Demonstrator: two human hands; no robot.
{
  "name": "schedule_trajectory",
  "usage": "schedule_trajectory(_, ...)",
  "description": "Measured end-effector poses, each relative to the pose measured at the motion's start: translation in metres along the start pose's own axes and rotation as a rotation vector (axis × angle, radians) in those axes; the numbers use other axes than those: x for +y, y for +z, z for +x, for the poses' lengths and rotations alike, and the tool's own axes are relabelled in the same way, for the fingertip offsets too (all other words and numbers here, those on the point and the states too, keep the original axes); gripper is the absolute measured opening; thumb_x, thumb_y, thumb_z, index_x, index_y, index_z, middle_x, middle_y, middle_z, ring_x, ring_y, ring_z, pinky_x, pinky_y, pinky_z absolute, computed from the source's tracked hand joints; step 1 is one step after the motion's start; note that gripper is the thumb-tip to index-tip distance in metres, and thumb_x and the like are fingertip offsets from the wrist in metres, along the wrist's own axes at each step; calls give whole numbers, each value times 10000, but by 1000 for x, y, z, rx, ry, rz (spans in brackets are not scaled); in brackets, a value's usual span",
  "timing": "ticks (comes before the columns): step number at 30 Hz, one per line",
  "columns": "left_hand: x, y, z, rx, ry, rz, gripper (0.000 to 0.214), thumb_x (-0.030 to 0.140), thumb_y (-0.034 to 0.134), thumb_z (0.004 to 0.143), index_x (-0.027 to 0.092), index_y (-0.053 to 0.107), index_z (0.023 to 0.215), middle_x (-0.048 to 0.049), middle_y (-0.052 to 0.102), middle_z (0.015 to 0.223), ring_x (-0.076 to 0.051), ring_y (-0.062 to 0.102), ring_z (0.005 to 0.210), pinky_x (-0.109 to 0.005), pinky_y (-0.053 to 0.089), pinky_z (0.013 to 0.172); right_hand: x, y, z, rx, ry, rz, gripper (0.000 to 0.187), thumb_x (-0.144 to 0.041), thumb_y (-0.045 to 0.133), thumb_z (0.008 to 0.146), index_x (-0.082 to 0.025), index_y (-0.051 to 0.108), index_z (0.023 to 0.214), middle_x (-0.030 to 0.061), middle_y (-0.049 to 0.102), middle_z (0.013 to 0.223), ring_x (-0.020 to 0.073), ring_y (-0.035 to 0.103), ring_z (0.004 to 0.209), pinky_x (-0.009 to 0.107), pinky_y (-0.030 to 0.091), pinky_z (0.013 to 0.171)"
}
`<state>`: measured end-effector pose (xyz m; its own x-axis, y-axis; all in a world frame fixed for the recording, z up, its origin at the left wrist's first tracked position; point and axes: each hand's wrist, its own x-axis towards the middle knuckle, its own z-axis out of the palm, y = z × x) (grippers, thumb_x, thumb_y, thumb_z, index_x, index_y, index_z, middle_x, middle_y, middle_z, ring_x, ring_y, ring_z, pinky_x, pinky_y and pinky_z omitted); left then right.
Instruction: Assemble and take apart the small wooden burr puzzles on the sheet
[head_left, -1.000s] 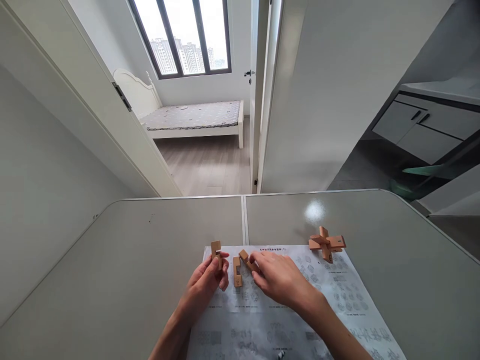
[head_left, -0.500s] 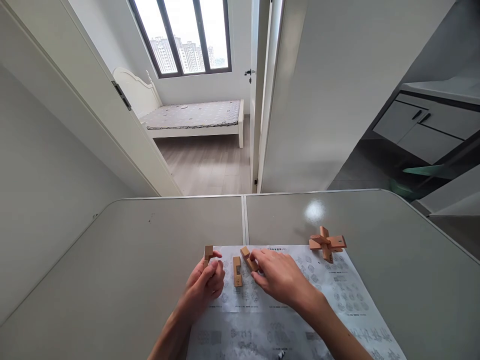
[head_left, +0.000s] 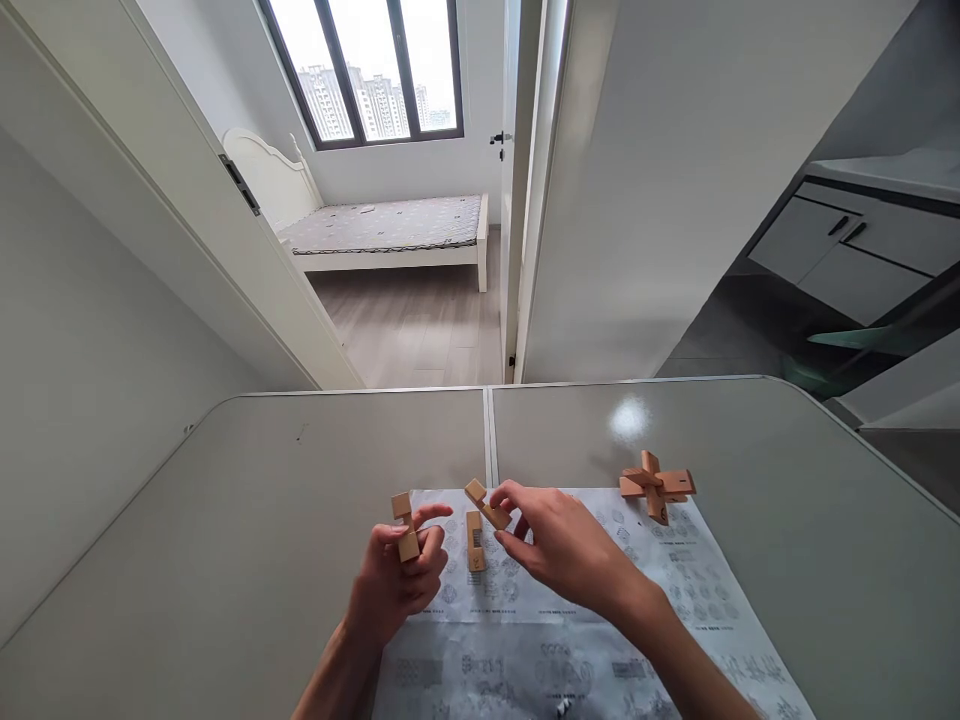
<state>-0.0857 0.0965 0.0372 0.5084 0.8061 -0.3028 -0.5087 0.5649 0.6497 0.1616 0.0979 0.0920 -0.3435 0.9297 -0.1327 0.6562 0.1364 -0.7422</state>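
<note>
In my left hand [head_left: 401, 570] a notched wooden puzzle piece [head_left: 406, 528] is held upright between thumb and fingers, with the index finger stretched out to the right. My right hand [head_left: 551, 530] pinches a second notched puzzle piece [head_left: 475, 491] at its lower right end; that piece is tilted, its free end pointing up and left. Between the hands, a third notched piece [head_left: 475, 542] lies on the printed instruction sheet [head_left: 525, 640]. Farther right, an assembled cross-shaped wooden puzzle [head_left: 654, 486] rests across the sheet's upper right edge.
The sheet lies on a grey table [head_left: 285, 520] with a pale seam [head_left: 490, 440] down its far half. A small dark-and-light scrap [head_left: 562, 707] is near the bottom of the sheet. Beyond the table are a doorway, a bed [head_left: 390, 225] and a window.
My right hand has raised its puzzle piece and shifted it slightly left. My left hand has moved a little left and turned, so more of its piece shows. The third piece stays put.
</note>
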Motion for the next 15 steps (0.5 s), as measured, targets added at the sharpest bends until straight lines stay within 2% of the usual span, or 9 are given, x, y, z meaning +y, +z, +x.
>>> schedule_trajectory(3,1,3,0,12,-1,29,332,445,640,843,195,704,1053,81,306,606,-82,150,492,-144,195,370,-2,-1,-1,26,-63,-6,210,-98,652,912,-257,659,1050,-17,768,1029,167,716,750,293,483,709)
schedule_trajectory(5,-2,4,1,62,21,100,321,439,635,837,194,672,1040,84,326,618,-77,138,493,-149,191,382,-4,-3,-1,45,-85,-21,267,-41,651,889,-263,672,1035,-22,760,1026,160,701,735,284,477,686)
schedule_trajectory(8,-12,6,3,182,120,305,322,438,611,862,191,627,1068,90,352,632,-68,135,481,-165,183,395,-6,-5,-3,81,-125,-19,316,2,668,875,-270,687,1036,-28,753,1041,149,689,719,275,484,679)
schedule_trajectory(10,-19,6,4,257,220,471,343,454,598,897,191,602,1116,89,369,634,-75,193,481,-179,213,416,-7,-5,-4,112,-168,-2,306,-11,688,890,-275,689,1045,-35,747,1039,141,685,709,274,495,684)
schedule_trajectory(15,-25,10,3,356,353,759,293,447,515,974,194,581,1105,62,441,686,-101,325,536,-219,317,508,-9,-4,-5,179,-236,18,275,-36,714,917,-277,682,1045,-47,739,1022,138,695,720,275,510,687)
